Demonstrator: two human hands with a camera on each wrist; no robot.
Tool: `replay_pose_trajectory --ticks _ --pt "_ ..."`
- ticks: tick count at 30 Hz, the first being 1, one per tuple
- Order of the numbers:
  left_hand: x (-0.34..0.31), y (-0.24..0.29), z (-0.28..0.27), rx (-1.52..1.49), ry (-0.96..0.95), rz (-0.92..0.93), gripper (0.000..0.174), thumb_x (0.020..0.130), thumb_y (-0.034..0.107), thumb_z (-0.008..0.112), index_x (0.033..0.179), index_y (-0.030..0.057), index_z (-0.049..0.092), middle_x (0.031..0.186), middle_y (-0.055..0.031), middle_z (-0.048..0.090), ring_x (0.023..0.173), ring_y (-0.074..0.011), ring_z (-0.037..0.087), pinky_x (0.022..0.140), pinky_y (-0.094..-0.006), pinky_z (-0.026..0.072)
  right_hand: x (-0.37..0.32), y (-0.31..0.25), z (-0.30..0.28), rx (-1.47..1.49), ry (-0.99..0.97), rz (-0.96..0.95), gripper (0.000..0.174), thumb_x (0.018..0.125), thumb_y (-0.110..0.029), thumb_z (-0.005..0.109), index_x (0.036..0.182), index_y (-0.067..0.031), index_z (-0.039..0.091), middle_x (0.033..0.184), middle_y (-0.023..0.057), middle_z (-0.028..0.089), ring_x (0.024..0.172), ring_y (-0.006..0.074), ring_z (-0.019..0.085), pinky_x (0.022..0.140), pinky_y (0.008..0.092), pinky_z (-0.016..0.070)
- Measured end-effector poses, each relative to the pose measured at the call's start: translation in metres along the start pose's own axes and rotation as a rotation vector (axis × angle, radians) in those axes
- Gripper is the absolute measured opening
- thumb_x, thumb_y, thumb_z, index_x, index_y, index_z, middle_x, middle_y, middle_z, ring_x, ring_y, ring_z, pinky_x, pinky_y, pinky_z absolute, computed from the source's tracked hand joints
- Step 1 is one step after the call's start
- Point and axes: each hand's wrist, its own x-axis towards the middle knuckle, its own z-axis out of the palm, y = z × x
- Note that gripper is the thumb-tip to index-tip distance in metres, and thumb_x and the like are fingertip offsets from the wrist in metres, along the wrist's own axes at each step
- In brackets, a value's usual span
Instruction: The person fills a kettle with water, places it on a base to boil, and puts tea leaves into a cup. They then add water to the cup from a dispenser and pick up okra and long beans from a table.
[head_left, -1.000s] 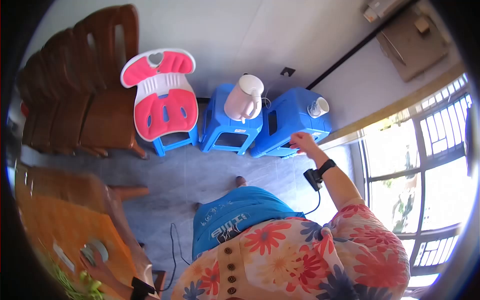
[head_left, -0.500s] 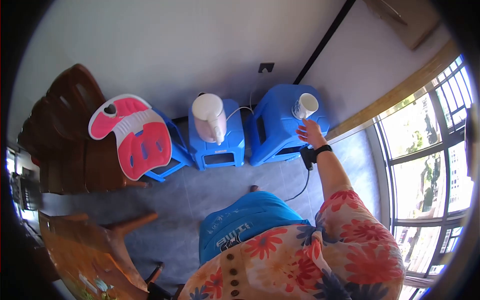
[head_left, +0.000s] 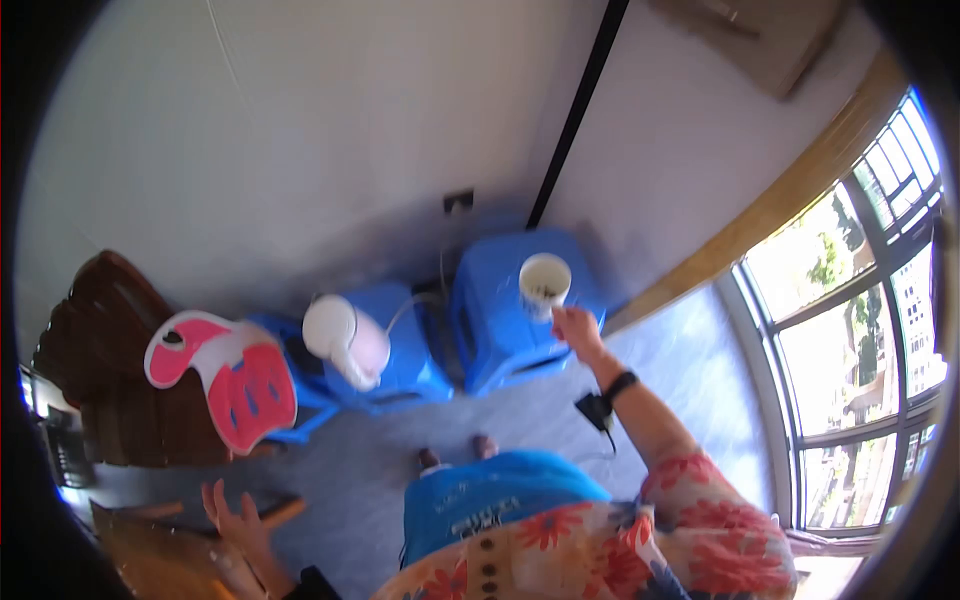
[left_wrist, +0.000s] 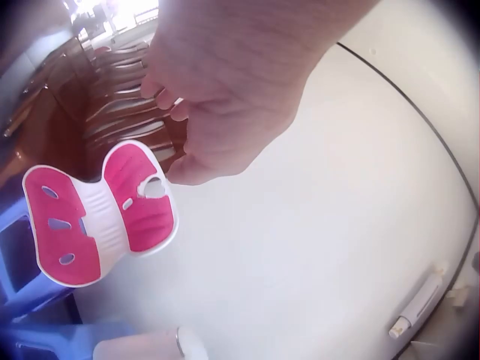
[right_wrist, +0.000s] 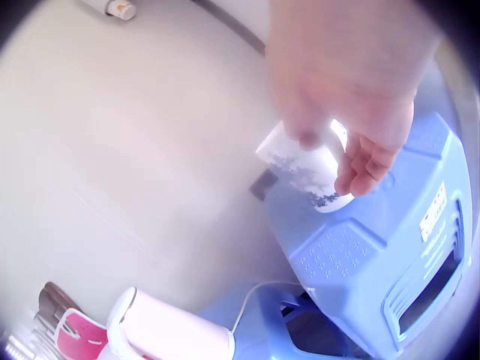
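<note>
A white mug [head_left: 541,302] with a dark leafy print stands on the top of the right-hand blue stool [head_left: 490,325], and small dark bits show inside it. My right hand [head_left: 580,332] holds it at the handle side; in the right wrist view the thumb and curled fingers of that hand [right_wrist: 345,97] are at the mug [right_wrist: 300,161]. My left hand [head_left: 238,522] is raised near the wooden table [head_left: 150,545], fingers spread, with nothing in it. The left wrist view has this hand [left_wrist: 232,97] in front of the wall.
A pink and white electric kettle [head_left: 345,340], with a cord behind it, stands on the middle blue stool [head_left: 405,370]. Left of it a pink and white seat [head_left: 245,390] rests on another blue stool. Brown wooden chairs [head_left: 120,400] line the left; a barred window [head_left: 850,330] is at the right.
My right hand has reached up to the mug and taken hold of it. My left hand has come up from the table and left the round grey-green thing there. The view has turned toward the right.
</note>
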Motion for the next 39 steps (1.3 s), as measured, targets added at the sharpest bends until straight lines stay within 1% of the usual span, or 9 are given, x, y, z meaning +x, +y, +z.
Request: replay_pose_trajectory --ticks 10,15,18,23,25,29,34,37,39 --pt "0.081 0.097 0.084 -0.327 -0.077 0.23 0.046 0.064 0.001 0.065 0.108 0.0041 0.054 0.129 -0.0187 0.041 0.121 -0.0383 0.035 0.1 -0.0462 0.0289 -0.134 -0.278 -0.227 0.196 0.044 -0.39 0.03 0.091 -0.028 0.05 0.087 0.0014 0.056 0.069 0.011 0.063 0.059 0.0156 0.063 0.053 0.0262 0.0518" --pt "0.091 0.1 0.097 -0.419 -0.094 0.426 0.053 0.059 -0.002 0.07 0.108 0.0056 0.052 0.128 -0.0203 0.04 0.12 -0.0403 0.035 0.101 -0.0495 0.0274 -0.156 -0.393 -0.32 0.076 0.154 -0.624 0.039 0.092 -0.036 0.044 0.095 0.0011 0.057 0.065 0.0111 0.062 0.053 0.0153 0.061 0.05 0.0254 0.0515" --pt "0.083 0.075 0.123 -0.396 -0.054 0.452 0.054 0.057 -0.001 0.071 0.107 0.0061 0.052 0.125 -0.0211 0.04 0.118 -0.0403 0.037 0.098 -0.0497 0.0302 -0.139 -0.437 -0.354 0.006 0.272 -0.567 0.038 0.09 -0.039 0.047 0.093 -0.001 0.054 0.066 0.0093 0.062 0.056 0.0153 0.062 0.049 0.0252 0.0518" --pt "0.075 0.069 0.117 -0.354 -0.068 0.331 0.051 0.057 0.0 0.07 0.105 0.0056 0.053 0.12 -0.021 0.044 0.115 -0.0398 0.039 0.095 -0.0486 0.0325 -0.076 -0.463 -0.37 -0.022 0.451 -0.465 0.043 0.086 -0.04 0.052 0.098 0.0015 0.053 0.066 0.0114 0.062 0.052 0.0155 0.061 0.047 0.0276 0.0514" --pt "0.076 0.07 0.1 -0.268 -0.126 0.405 0.034 0.075 0.023 0.063 0.105 0.0067 0.057 0.11 -0.0209 0.053 0.114 -0.0419 0.042 0.092 -0.0554 0.0371 -0.058 -0.467 -0.372 -0.06 0.45 -0.431 0.043 0.085 -0.04 0.052 0.098 0.0017 0.052 0.067 0.012 0.062 0.053 0.0161 0.061 0.047 0.0285 0.0516" --pt "0.062 0.083 0.083 -0.289 -0.114 0.331 0.032 0.07 0.018 0.069 0.097 0.0043 0.06 0.109 -0.0246 0.051 0.112 -0.0433 0.042 0.098 -0.0512 0.0336 -0.021 -0.464 -0.383 -0.098 0.455 -0.399 0.045 0.084 -0.041 0.053 0.098 0.0018 0.051 0.068 0.0127 0.061 0.057 0.0185 0.062 0.049 0.0304 0.0513" --pt "0.048 0.102 0.083 -0.341 -0.26 0.095 0.035 0.068 0.017 0.069 0.099 0.0042 0.06 0.104 -0.0244 0.053 0.101 -0.0401 0.05 0.089 -0.0485 0.0407 0.012 -0.463 -0.394 -0.111 0.452 -0.351 0.045 0.083 -0.043 0.052 0.098 0.0 0.052 0.07 0.0134 0.061 0.06 0.0196 0.062 0.052 0.0317 0.0516" --pt "0.044 0.078 0.115 -0.041 -0.087 0.404 0.038 0.065 0.016 0.07 0.1 0.0044 0.06 0.1 -0.0234 0.055 0.093 -0.04 0.052 0.083 -0.0478 0.0428 0.021 -0.462 -0.396 -0.114 0.42 -0.356 0.038 0.083 -0.044 0.053 0.081 -0.0066 0.049 0.069 0.0138 0.062 0.058 0.0191 0.062 0.049 0.0312 0.0511" --pt "0.045 0.103 0.096 -0.12 -0.111 0.322 0.039 0.064 0.016 0.07 0.1 0.0051 0.06 0.099 -0.0227 0.056 0.092 -0.0397 0.052 0.082 -0.047 0.0431 0.025 -0.461 -0.396 -0.099 0.406 -0.36 0.037 0.083 -0.044 0.053 0.081 -0.0072 0.049 0.07 0.0138 0.062 0.058 0.0187 0.062 0.049 0.0306 0.0506"
